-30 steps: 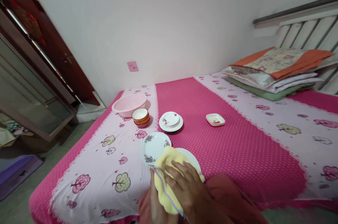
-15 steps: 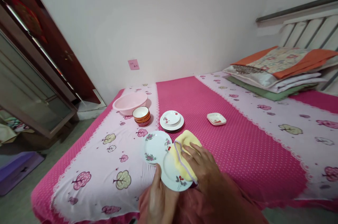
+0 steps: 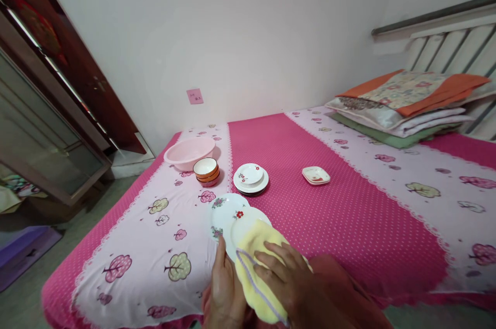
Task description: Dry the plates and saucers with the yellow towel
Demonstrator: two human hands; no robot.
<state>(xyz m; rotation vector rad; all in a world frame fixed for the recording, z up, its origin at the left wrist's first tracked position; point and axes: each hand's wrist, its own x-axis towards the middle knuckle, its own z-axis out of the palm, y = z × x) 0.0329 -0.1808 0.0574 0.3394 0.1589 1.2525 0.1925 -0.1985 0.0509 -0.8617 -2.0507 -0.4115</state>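
My left hand (image 3: 225,282) grips the left edge of a white plate (image 3: 248,216) with red flowers, its thumb along the rim. Across the lower part of this plate lies a yellow cloth (image 3: 258,267) with a purple edge. My right hand (image 3: 281,267) presses the cloth onto the plate, fingers bent over it. Partly hidden behind the held plate, a larger white plate (image 3: 222,213) with pink and grey flowers lies on the bed. Just beyond stands a stack of small white plates (image 3: 251,174) on a wider one.
Stacked orange-rimmed bowls (image 3: 206,168) stand left of the small plates, by a pink basin (image 3: 188,153). Square white dishes (image 3: 315,175) lie to the right. Folded bedding (image 3: 403,102) is piled at the far right of the bed (image 3: 349,225). A wall closes off the back.
The cloth and my right hand have slid down toward me over the plate, uncovering its upper part and a red flower. The held plate has turned and shifted slightly.
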